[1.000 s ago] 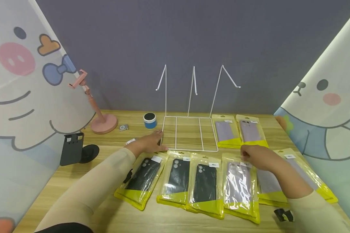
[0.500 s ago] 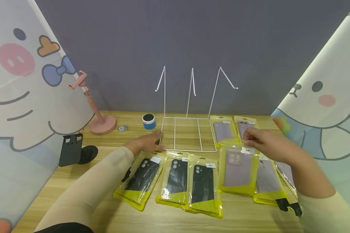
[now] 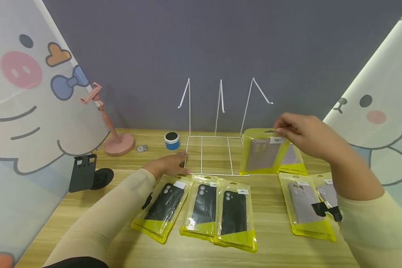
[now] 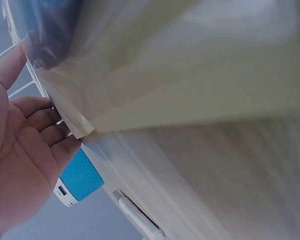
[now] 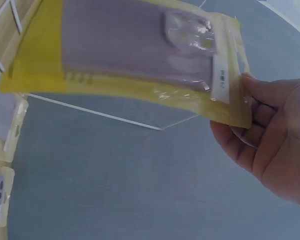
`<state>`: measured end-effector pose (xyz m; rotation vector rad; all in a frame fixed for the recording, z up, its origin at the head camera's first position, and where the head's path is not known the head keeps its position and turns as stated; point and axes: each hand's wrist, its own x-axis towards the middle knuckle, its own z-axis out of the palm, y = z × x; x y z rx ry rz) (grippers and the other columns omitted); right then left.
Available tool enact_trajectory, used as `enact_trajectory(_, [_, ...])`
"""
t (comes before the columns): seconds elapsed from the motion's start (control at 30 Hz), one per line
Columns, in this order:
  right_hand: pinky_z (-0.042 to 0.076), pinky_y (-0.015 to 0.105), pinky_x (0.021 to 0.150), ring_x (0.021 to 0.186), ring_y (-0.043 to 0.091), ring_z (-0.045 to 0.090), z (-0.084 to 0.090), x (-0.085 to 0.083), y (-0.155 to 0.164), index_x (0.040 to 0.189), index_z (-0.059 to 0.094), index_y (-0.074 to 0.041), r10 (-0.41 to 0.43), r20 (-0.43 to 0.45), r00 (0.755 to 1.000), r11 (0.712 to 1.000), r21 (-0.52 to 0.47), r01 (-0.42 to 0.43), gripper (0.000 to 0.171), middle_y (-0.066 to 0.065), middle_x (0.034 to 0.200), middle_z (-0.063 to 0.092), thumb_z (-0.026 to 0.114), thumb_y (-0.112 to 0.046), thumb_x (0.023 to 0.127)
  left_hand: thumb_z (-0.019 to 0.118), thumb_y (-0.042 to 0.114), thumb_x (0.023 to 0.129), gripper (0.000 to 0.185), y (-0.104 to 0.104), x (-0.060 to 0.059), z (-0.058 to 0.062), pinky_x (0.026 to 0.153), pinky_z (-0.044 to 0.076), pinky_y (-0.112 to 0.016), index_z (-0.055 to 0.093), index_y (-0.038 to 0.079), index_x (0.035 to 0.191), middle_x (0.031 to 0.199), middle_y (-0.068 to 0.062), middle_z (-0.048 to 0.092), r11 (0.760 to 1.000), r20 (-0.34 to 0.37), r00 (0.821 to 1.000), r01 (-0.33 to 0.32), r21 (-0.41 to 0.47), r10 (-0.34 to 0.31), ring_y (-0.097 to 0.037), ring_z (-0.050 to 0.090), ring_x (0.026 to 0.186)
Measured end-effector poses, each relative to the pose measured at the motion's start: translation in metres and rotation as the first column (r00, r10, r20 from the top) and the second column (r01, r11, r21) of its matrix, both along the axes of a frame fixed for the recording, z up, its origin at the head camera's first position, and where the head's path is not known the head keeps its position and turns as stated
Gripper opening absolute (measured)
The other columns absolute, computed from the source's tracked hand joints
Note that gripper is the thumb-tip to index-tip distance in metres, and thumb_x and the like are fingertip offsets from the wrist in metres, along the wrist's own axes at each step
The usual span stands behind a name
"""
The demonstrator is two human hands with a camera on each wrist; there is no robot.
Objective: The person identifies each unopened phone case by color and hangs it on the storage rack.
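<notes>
The right hand [image 3: 305, 136] pinches the top edge of a lilac phone case packet [image 3: 262, 152], which hangs long axis down just right of the white wire rack [image 3: 217, 149], whose base corner the flat, relaxed left hand [image 3: 171, 163] steadies on the counter [image 3: 271, 242].

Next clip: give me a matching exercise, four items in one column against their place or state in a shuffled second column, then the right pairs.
Items
1. lilac packaged case
2. three black packaged cases
3. blue round speaker
4. pink phone stand

Places or states
A. at the back of the table, just left of the white wire rack
B. lifted off the table, pinched at its top edge by the right hand
C. far left of the table, near the wall
D. lying flat side by side in front of the left hand

Pairs: 1-B, 2-D, 3-A, 4-C
</notes>
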<state>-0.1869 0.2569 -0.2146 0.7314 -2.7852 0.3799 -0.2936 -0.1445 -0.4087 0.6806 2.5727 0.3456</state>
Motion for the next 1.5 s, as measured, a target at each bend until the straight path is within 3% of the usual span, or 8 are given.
enact_trajectory(0.17, [0.044, 0.031, 0.065, 0.074, 0.015, 0.054, 0.012, -0.008, -0.001, 0.107, 0.063, -0.018, -0.053, -0.010, 0.999, 0.997, -0.053, 0.052, 0.013, -0.003, 0.090, 0.067, 0.055, -0.027, 0.102, 0.055, 0.052, 0.097, 0.087, 0.001, 0.001, 0.000, 0.122, 0.015, -0.048, 0.013, 0.006, 0.158, 0.166, -0.012, 0.005, 1.000, -0.003, 1.000, 0.002, 0.015, -0.002, -0.029, 0.005, 0.153])
enact_trajectory(0.53, [0.038, 0.038, 0.071, 0.085, 0.023, 0.050, 0.028, -0.038, 0.006, 0.113, 0.060, -0.015, -0.122, 0.022, 0.992, 0.985, -0.116, 0.124, 0.028, 0.006, 0.097, 0.064, 0.046, -0.038, 0.104, 0.055, 0.054, 0.096, 0.088, -0.001, -0.002, -0.002, 0.122, 0.014, -0.047, 0.013, 0.007, 0.158, 0.166, -0.011, 0.005, 1.000, -0.013, 1.000, 0.016, -0.006, -0.016, -0.029, 0.005, 0.153])
enact_trajectory(0.93, [0.040, 0.052, 0.084, 0.103, 0.032, 0.053, 0.025, -0.071, 0.002, 0.119, 0.057, -0.010, -0.129, 0.089, 0.988, 0.977, -0.160, 0.142, 0.037, 0.014, 0.116, 0.062, 0.044, -0.041, 0.104, 0.052, 0.055, 0.097, 0.089, 0.002, -0.003, -0.002, 0.122, 0.015, -0.046, 0.011, 0.006, 0.158, 0.166, -0.012, 0.005, 0.998, -0.023, 0.999, 0.030, -0.055, -0.031, -0.029, 0.005, 0.153])
enact_trajectory(1.3, [0.040, 0.055, 0.090, 0.114, 0.036, 0.052, 0.021, -0.105, -0.003, 0.127, 0.053, -0.008, -0.174, 0.151, 0.973, 0.955, -0.213, 0.204, 0.044, 0.017, 0.125, 0.060, 0.039, -0.044, 0.104, 0.051, 0.056, 0.097, 0.089, 0.004, -0.003, -0.003, 0.123, 0.014, -0.046, 0.012, 0.005, 0.158, 0.165, -0.012, 0.005, 0.997, -0.032, 0.998, 0.044, -0.067, -0.046, -0.029, 0.005, 0.153])
enact_trajectory(1.5, [0.039, 0.054, 0.089, 0.112, 0.035, 0.050, 0.021, -0.125, -0.007, 0.128, 0.053, -0.006, -0.195, 0.166, 0.967, 0.945, -0.231, 0.230, 0.044, 0.018, 0.126, 0.057, 0.040, -0.042, 0.105, 0.051, 0.055, 0.097, 0.088, 0.005, -0.001, -0.003, 0.123, 0.014, -0.046, 0.012, 0.004, 0.158, 0.165, -0.013, 0.005, 0.996, -0.036, 0.998, 0.045, -0.074, -0.048, -0.030, 0.005, 0.153])
